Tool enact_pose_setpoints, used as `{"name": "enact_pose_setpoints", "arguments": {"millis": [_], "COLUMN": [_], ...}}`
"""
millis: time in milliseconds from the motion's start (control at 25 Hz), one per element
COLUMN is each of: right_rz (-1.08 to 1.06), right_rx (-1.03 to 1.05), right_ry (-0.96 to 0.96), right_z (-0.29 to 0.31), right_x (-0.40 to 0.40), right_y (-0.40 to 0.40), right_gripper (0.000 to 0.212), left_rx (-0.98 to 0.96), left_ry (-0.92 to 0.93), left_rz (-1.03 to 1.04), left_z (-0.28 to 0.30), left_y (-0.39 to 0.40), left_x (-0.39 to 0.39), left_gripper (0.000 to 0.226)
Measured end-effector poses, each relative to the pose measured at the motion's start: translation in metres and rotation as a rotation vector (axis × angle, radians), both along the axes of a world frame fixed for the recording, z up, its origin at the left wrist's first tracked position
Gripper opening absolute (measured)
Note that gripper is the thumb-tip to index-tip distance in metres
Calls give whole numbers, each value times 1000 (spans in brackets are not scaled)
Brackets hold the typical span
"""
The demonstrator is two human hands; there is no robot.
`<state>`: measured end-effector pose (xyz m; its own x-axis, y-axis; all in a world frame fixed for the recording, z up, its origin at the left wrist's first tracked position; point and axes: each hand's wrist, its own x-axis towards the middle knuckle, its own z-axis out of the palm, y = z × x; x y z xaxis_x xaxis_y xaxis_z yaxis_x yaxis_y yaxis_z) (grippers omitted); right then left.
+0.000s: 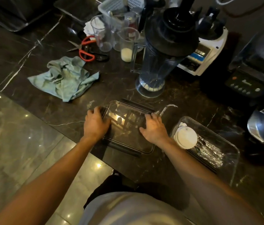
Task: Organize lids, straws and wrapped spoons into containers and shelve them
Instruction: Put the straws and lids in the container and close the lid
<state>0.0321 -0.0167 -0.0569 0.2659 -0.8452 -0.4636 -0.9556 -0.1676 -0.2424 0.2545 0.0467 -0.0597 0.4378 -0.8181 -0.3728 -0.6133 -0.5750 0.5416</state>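
While unreadable, blender panel (240, 86) writing.

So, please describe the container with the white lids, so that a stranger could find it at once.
Start at the dark marble counter and find the person's right hand. Just to its right stands a clear rectangular container holding white round lids and shiny wrapped pieces. The clear container between both hands has no white lids in it.
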Motion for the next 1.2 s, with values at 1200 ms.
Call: {"name": "enact_pose_setpoints", "arguments": {"millis": [1200], "right_rz": [-570], "right_rx": [88], "right_ry": [-920], "right_z": [46], "right_x": [-45], "right_y": [-10], "right_gripper": [36], "left_rx": [-253], "left_ry": [973], "left_rz": [260], "left_z": [143], "left_y": [-50], "left_x": [16], "left_gripper": [21]}}
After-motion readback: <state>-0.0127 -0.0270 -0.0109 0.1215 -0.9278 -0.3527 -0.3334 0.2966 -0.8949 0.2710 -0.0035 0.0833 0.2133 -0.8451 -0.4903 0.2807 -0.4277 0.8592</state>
